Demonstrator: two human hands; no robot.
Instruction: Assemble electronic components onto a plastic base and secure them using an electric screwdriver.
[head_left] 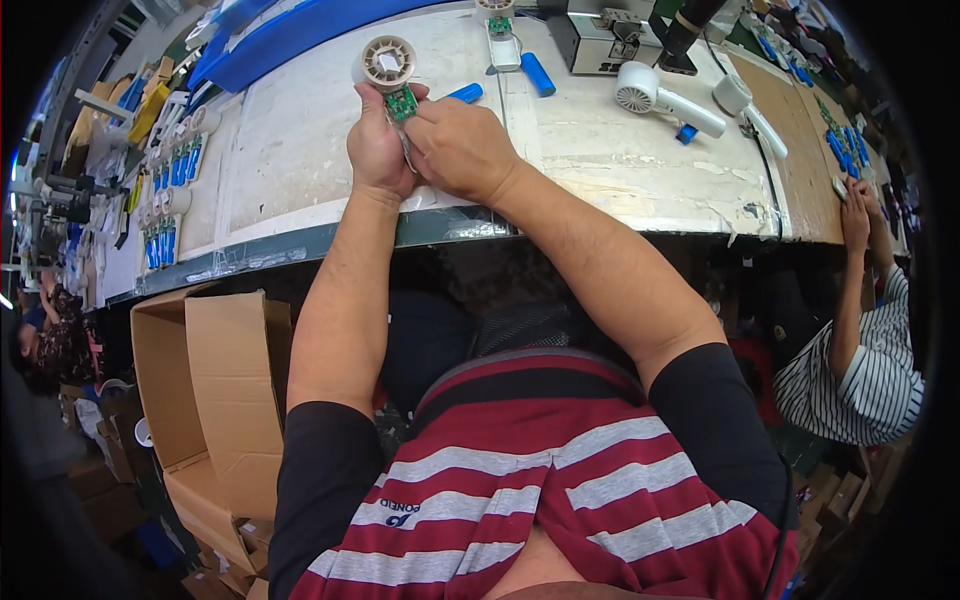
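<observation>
Clamping a green rectangular circuit board point(402, 104) below a round cream plastic fan head point(388, 62) between left hand point(374, 150) and right hand point(467, 148) fingers, above scuffed white tabletop point(280, 150), perhaps risking cracks from overtight pinching.

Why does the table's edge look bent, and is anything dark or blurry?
Head view: the fisheye lens curves the workbench's front edge; its top is bright, the space beneath dark; the left hand and right hand look fairly sharp, the person at the left rim soft.
</observation>
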